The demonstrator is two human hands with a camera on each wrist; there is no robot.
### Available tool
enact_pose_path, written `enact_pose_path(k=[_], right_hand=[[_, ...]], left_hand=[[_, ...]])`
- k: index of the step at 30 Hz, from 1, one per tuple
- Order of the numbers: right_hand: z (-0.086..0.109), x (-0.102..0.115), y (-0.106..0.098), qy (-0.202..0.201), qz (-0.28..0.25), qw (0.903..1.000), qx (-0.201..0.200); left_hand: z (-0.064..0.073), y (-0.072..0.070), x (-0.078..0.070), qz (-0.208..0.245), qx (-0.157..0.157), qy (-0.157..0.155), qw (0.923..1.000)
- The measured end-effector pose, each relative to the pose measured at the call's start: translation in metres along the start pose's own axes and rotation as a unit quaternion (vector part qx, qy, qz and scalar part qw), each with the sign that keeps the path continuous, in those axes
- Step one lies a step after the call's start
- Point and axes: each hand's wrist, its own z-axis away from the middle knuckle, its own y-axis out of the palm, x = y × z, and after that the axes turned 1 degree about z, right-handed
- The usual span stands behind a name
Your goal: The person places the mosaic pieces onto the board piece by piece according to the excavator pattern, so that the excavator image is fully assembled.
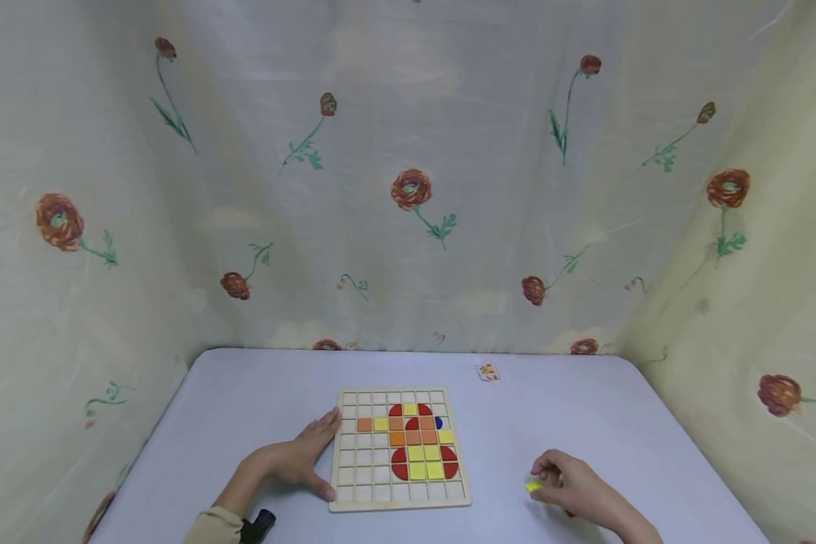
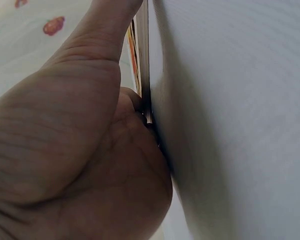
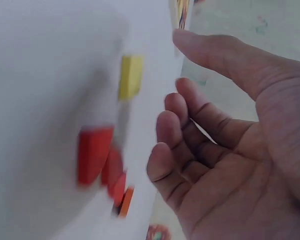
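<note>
A wooden grid board (image 1: 367,495) lies mid-table, with red, yellow and orange tiles and one blue piece set in its right part. Along its left edge rests my left hand (image 1: 292,457), fingers extended at the upper side and thumb by the lower left corner; the left wrist view shows the palm beside the board's edge (image 2: 145,55). To the right of the board, my right hand (image 1: 574,487) hovers beside a small yellow tile (image 3: 130,77). Its fingers are loosely bent, apart from the tile. Several red pieces (image 3: 94,155) and an orange one (image 3: 125,201) lie close by.
A small patterned card (image 1: 487,372) lies behind the board to the right. The white table (image 1: 258,393) has a floral curtain (image 1: 476,287) behind it and at both sides. A black device (image 1: 257,525) sits at the left wrist.
</note>
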Motion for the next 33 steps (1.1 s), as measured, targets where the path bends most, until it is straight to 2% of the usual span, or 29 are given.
enact_pose_path(k=[3,7,9,12,18,20,23,25,27,29,33], right_hand=[[0.016,-0.017,-0.004,0.020,0.015,0.9995,-0.020],[0.024,-0.031,0.000,0.127,0.021,0.9911,-0.036],[0.024,-0.034,0.002,0.165,0.018,0.9852,-0.044],[0.023,-0.035,0.005,0.177,0.016,0.9823,-0.060],[0.023,-0.031,0.005,0.161,0.020,0.9846,-0.066],[0.024,-0.030,0.004,0.143,0.024,0.9876,-0.061],[0.023,-0.027,0.002,0.085,0.030,0.9944,-0.055],[0.020,-0.023,0.001,0.027,0.032,0.9978,-0.051],[0.014,-0.018,0.000,-0.019,0.031,0.9983,-0.046],[0.005,-0.010,0.001,-0.044,0.031,0.9976,-0.043],[-0.020,0.014,0.008,-0.041,0.036,0.9982,-0.023]], left_hand=[[0.000,0.000,0.000,0.001,0.002,-0.002,1.0000],[0.001,0.001,0.001,0.000,-0.001,-0.004,1.0000],[0.001,0.000,0.001,0.002,-0.003,-0.005,1.0000],[0.002,0.000,0.000,0.006,-0.007,-0.008,0.9999],[0.001,0.000,-0.001,0.007,-0.008,-0.005,0.9999],[0.001,0.000,-0.001,0.007,-0.008,-0.004,0.9999],[0.002,0.000,-0.001,0.008,-0.007,-0.004,0.9999],[0.002,-0.001,-0.001,0.008,-0.006,-0.005,0.9999],[0.002,-0.001,-0.001,0.010,-0.007,-0.006,0.9999],[0.002,-0.001,0.000,0.009,-0.009,-0.004,0.9999],[0.002,-0.001,0.001,0.011,-0.007,0.001,0.9999]])
